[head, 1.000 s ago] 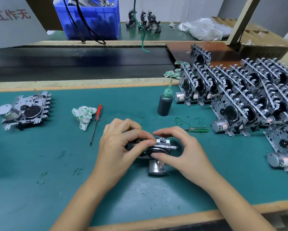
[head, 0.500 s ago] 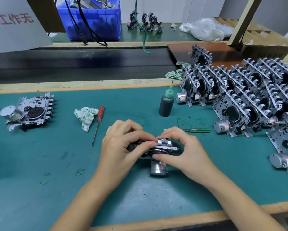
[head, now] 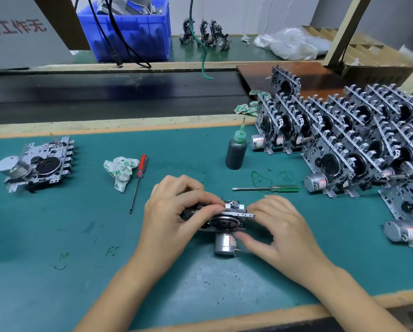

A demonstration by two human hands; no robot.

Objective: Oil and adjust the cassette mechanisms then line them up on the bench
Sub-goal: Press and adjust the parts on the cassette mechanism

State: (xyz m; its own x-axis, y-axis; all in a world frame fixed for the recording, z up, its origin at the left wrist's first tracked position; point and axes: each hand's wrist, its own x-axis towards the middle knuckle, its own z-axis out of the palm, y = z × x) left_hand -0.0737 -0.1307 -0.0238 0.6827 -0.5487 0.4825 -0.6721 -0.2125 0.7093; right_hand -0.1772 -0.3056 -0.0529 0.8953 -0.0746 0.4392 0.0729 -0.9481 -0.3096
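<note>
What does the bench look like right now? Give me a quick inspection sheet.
Surface: green mat, scuffed, pen marks.
Job's things: mechanism in hand; lone mechanism far left; lined-up mechanisms right; oil bottle upright.
Clutter: red screwdriver, green screwdriver, rag.
Grippers: left hand and right hand both grip the mechanism.
Cables: black cables over blue bin; green cable.
Surroundings: plastic bag.
</note>
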